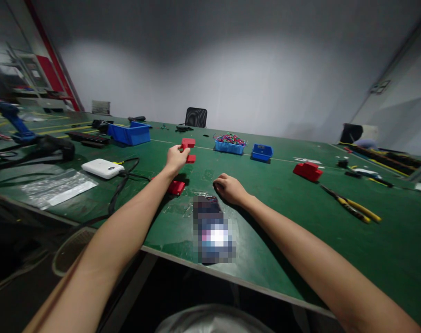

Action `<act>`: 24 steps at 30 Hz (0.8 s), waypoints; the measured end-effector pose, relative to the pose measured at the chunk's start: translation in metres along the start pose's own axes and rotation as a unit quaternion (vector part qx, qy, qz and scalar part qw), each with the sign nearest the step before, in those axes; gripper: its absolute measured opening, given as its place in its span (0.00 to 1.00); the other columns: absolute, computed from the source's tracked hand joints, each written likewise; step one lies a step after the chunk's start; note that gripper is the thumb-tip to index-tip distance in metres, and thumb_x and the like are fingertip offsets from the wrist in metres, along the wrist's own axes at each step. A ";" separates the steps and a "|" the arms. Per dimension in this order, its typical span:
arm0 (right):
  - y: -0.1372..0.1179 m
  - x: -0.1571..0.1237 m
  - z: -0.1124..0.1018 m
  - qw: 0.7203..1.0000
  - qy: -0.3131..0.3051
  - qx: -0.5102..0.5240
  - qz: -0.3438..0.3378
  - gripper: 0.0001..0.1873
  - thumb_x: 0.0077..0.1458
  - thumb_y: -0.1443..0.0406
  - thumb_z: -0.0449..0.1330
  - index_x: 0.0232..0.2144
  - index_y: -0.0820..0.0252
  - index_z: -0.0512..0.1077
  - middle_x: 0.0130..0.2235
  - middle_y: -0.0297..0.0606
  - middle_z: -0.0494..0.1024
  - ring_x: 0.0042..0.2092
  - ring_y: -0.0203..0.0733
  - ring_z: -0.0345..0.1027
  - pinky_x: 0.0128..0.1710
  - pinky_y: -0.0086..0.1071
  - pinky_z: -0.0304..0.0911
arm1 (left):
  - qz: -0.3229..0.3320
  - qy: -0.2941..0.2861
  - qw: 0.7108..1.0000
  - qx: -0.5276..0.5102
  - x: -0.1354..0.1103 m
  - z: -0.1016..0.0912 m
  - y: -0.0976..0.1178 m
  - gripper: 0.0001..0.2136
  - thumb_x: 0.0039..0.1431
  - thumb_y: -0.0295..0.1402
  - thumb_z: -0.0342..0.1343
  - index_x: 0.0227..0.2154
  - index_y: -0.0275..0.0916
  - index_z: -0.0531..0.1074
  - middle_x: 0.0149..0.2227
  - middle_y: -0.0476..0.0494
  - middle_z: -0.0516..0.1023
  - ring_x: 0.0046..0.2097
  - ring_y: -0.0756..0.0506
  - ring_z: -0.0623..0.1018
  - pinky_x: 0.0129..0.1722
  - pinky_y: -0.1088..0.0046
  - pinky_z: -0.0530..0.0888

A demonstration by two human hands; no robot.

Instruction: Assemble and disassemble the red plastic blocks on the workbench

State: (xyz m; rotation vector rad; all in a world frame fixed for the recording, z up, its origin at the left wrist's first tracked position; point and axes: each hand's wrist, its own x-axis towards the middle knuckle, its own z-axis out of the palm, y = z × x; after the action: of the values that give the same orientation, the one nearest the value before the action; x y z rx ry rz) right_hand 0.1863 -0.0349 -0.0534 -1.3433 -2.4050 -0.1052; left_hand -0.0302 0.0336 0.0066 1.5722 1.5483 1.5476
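Note:
My left hand (176, 160) is closed on a red plastic part (188, 143), held up above the green table. The part looks C-shaped, with one piece above my fingers and another below. Under my left forearm lies another red part (176, 187), partly hidden by the arm. My right hand (231, 188) rests on the tabletop with its fingers curled in, and nothing shows in it. Just in front of it, nearer the table edge, lies a dark phone-like slab (210, 208), mostly blurred out.
On the right are a red block (308, 171) and yellow-handled pliers (356, 207). Farther back stand a blue bin of colourful small pieces (229, 147), a small blue bin (262, 152) and a larger blue bin (130, 134). A white box (102, 168) with black cable lies left.

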 end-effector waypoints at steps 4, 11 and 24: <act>-0.001 0.000 -0.001 1.000 -0.005 -0.001 0.008 0.14 0.61 0.65 0.51 0.41 0.59 0.76 0.43 0.43 0.75 0.40 0.37 0.70 0.42 0.27 0.61 | -0.186 -0.105 0.946 -0.244 -0.002 0.003 0.009 0.11 0.61 0.30 0.44 0.30 0.31 0.70 0.30 0.38 0.78 0.31 0.47 0.79 0.30 0.74 0.75; -0.001 0.000 -0.001 1.000 0.001 -0.002 -0.004 0.14 0.60 0.66 0.51 0.41 0.60 0.76 0.43 0.43 0.75 0.40 0.38 0.70 0.42 0.28 0.62 | -0.135 -0.238 0.958 -0.085 -0.032 0.027 -0.004 0.11 0.58 0.33 0.52 0.24 0.32 0.71 0.22 0.44 0.75 0.23 0.50 0.72 0.24 0.76 0.67; 0.003 0.001 0.005 0.999 0.025 0.017 0.013 0.22 0.62 0.61 0.50 0.56 0.64 0.64 0.46 0.48 0.74 0.43 0.44 0.70 0.44 0.32 0.61 | 0.041 -0.218 0.975 0.022 -0.031 0.030 -0.008 0.13 0.53 0.39 0.55 0.26 0.31 0.75 0.24 0.45 0.76 0.27 0.49 0.72 0.28 0.75 0.66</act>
State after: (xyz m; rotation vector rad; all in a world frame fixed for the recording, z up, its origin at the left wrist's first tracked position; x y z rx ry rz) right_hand 0.1865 -0.0313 -0.0578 -1.3409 -2.3376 -0.0887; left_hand 0.0015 0.0197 -0.0211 1.8678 1.2913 1.1093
